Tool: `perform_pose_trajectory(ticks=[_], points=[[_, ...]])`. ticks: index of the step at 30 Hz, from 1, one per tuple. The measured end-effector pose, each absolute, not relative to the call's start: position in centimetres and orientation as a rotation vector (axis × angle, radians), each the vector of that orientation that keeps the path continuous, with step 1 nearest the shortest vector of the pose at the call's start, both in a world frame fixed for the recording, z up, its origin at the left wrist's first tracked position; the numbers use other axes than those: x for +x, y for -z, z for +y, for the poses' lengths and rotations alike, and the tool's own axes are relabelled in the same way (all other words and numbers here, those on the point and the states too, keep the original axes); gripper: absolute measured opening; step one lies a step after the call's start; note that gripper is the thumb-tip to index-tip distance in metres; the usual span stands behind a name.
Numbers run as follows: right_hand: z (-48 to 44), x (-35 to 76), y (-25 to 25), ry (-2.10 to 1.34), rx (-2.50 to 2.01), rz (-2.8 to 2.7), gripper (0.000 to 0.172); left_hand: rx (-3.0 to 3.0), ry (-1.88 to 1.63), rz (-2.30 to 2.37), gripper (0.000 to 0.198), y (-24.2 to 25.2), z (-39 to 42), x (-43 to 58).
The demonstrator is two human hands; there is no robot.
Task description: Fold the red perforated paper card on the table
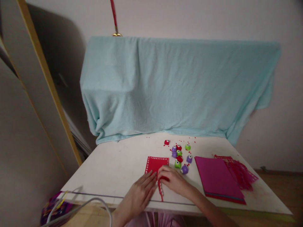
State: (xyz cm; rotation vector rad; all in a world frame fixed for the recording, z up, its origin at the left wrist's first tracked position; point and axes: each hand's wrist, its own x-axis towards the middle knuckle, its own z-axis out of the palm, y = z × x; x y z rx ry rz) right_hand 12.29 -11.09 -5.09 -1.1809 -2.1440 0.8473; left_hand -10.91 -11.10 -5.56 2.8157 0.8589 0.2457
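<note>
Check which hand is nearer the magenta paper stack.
Right. The right hand sits just left of the magenta paper stack; the left hand lies farther left, beyond the red paper strip.

Matt red paper [157, 164] is lying on a smooth, faintly scuffed white tabletop [113, 167], glossy plastic punches [179, 153] are gleaming beside it, and soft, creased pale-blue cloth [180, 85] is hanging behind.

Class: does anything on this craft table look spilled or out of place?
Yes. Tiny red paper scraps lie scattered over the white table around the small coloured plastic punches, like spilled confetti.
</note>
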Motion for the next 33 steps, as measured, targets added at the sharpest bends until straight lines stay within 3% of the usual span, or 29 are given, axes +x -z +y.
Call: perform_pose_trajectory(ticks=[8,14,19,25,33], points=[[-11.6,13.7,6.2,-0.994,-1.198,-2.023,0.002,2.755,-0.181,0.807,0.048,4.3,-11.1,-11.6],[-11.8,15.6,5.2,-1.108,-1.146,-2.073,0.008,2.749,-0.195,0.804,0.049,4.1,-11.2,-11.5],[-11.6,15.8,4.4,-1.102,-1.122,-2.126,0.029,2.796,-0.212,0.849,0.052,4.3,-11.7,-10.9],[-11.4,14.9,5.7,-1.024,-1.208,-2.056,0.003,2.791,-0.200,0.880,0.054,4.5,-11.8,-10.6],[-12.8,16.9,4.7,-1.019,-1.262,-2.053,0.008,2.806,-0.203,0.862,0.054,4.6,-11.7,-10.7]])
